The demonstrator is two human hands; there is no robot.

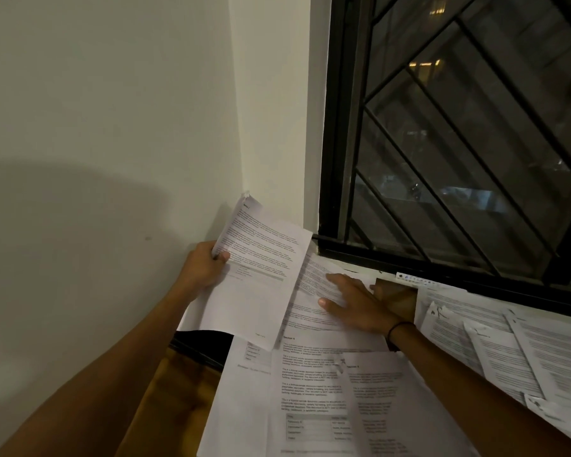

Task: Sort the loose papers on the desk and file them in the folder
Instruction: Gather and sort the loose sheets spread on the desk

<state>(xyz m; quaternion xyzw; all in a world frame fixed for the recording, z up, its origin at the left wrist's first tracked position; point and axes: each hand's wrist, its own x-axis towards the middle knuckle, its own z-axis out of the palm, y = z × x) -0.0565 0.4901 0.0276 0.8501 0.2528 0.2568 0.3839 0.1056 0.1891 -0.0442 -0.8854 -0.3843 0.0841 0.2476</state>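
Gripping a stapled white printed sheaf (pixel 261 258) at its edge, the left hand (pixel 201 268) lifts it while the right hand (pixel 353 301) lies flat, fingers straight, on loose white printed papers (pixel 310 390) beside that grip. Sorting looks early: sheets cover the brown wooden desk (pixel 172 390); no folder is identifiable.

A plain white wall (pixel 106 110) fills the frame's left. A dark barred window (pixel 459 133) occupies the upper right.
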